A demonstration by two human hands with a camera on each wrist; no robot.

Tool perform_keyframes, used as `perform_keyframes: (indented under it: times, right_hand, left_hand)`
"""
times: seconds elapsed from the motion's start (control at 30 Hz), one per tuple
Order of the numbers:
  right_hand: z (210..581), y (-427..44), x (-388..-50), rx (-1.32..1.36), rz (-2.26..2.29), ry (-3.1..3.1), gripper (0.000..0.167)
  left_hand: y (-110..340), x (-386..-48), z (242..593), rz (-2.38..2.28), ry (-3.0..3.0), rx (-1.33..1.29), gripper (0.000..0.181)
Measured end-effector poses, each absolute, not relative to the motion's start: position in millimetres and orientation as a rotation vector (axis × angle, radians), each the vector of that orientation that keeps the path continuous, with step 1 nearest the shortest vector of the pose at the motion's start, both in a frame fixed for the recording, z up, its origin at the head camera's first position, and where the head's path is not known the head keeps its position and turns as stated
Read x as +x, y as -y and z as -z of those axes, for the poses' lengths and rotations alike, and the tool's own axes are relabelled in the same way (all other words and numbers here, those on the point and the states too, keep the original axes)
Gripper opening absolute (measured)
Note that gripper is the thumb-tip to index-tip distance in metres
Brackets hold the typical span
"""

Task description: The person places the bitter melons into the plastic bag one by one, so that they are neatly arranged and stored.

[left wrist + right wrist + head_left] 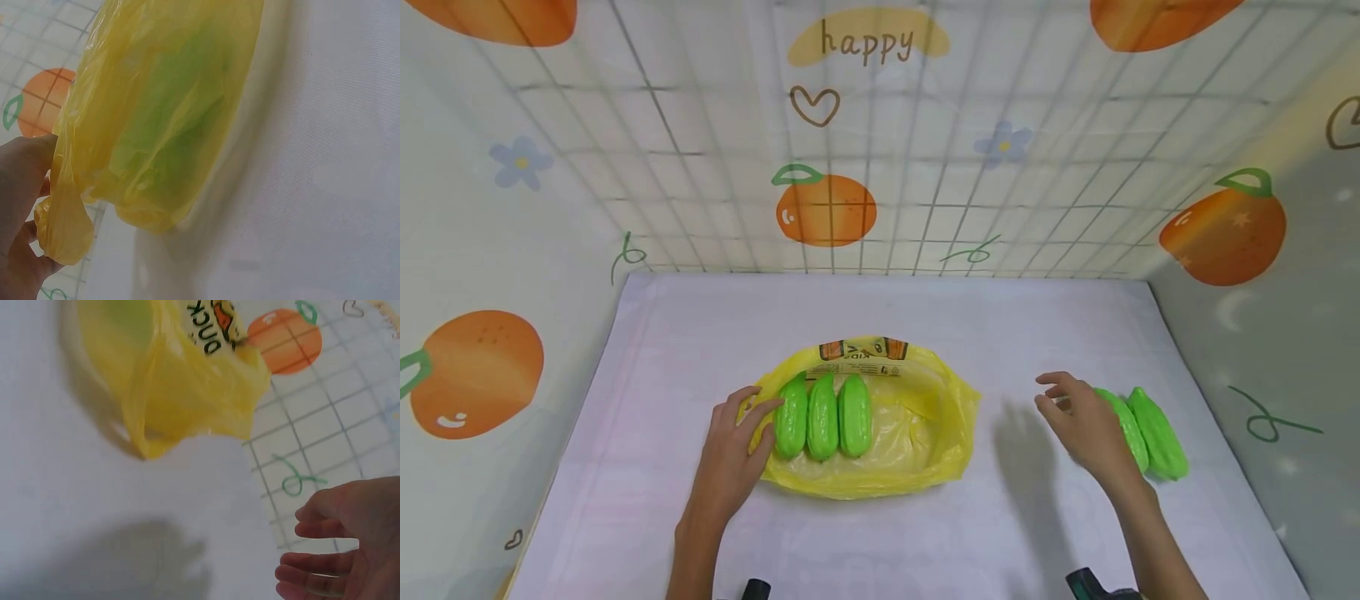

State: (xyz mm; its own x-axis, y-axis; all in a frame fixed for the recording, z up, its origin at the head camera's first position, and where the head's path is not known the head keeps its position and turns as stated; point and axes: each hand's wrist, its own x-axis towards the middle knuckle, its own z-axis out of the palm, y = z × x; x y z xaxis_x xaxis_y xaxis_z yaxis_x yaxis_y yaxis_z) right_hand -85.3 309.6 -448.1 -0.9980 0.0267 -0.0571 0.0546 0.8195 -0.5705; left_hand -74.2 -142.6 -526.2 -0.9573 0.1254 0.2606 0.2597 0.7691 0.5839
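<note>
A yellow plastic bag [925, 467] lies with its mouth spread wide, and three green ridged gourd-like items [823, 417] sit side by side in its left part. At its left rim my left hand [735, 437] holds the plastic; the left wrist view shows a gathered flap of the bag [69, 219] between thumb and fingers. My right hand [1086, 429] hovers over the right side of the table, fingers loosely bent and holding nothing, as the right wrist view of that hand [356, 540] confirms. Two more green gourd-like items [1159, 435] lie beside it, one partly hidden behind the hand.
A white cloth-covered table [895, 550] bears everything. Behind it rises a grid-patterned backdrop [917, 150] with printed oranges, and plain panels with similar prints stand left and right. Dark rounded objects [756, 589] poke in at the bottom edge.
</note>
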Motion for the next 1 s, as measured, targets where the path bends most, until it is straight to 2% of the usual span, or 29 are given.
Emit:
perform_keyframes:
  times: [0.47, 1.0]
  right_hand:
    - [475.1, -346.7, -82.5, 0.289, 0.637, -3.091, 0.04]
    - [487.0, -363.4, -79.8, 0.308, 0.627, -3.092, 0.041]
  left_hand:
    - [142.5, -74.7, 526.6, 0.948, 2.756, -0.304, 0.032]
    - [143.2, -75.0, 526.2, 0.929, 2.758, -0.308, 0.033]
